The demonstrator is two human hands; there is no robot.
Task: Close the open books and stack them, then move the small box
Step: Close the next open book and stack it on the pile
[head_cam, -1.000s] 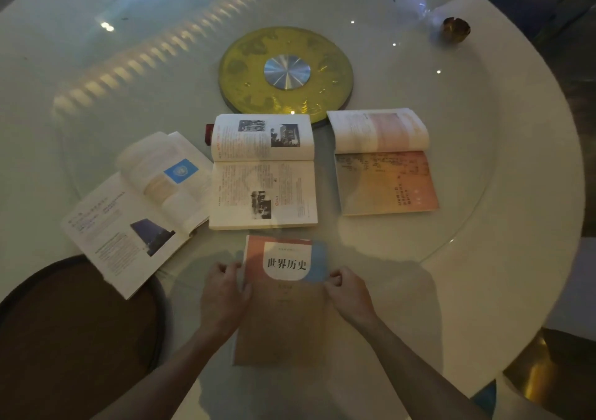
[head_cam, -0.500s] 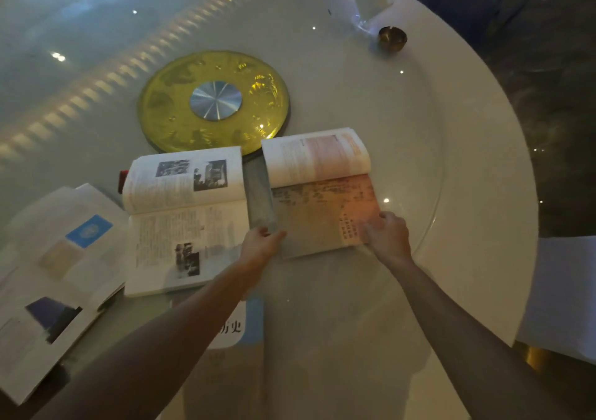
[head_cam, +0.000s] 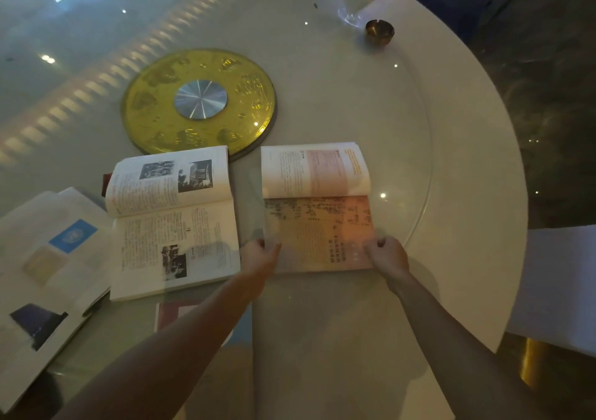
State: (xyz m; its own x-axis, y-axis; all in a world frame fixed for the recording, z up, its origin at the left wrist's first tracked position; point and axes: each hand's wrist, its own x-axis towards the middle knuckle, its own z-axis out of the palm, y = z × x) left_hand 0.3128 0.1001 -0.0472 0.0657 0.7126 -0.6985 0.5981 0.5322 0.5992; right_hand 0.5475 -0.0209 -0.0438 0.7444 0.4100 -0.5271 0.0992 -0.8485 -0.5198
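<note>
On the round white table (head_cam: 467, 168), under its glass top, three books lie open and a fourth lies shut. Both hands are at the rightmost one, the orange-paged open book (head_cam: 317, 206), which lies flat with its spine running left to right. The left hand (head_cam: 259, 255) pinches the near left corner of the lower page, thumb on top and fingers curled under the edge. The right hand (head_cam: 387, 255) grips the near right corner the same way, fingers closed around the page edge. Just left of it lies the middle open book (head_cam: 174, 223), showing black-and-white photographs, untouched. Further left, partly cut off by the frame, lies the large open book (head_cam: 48, 274) with a blue emblem on its page. The closed book (head_cam: 180, 314) lies near the person, mostly hidden beneath the left forearm. A small dark red box (head_cam: 105, 184) peeks out behind the middle book's far left corner. Beyond the books sits a yellow turntable disc (head_cam: 200, 103) with a silver hub, and a brass ashtray (head_cam: 379, 31) stands near the far rim.
</note>
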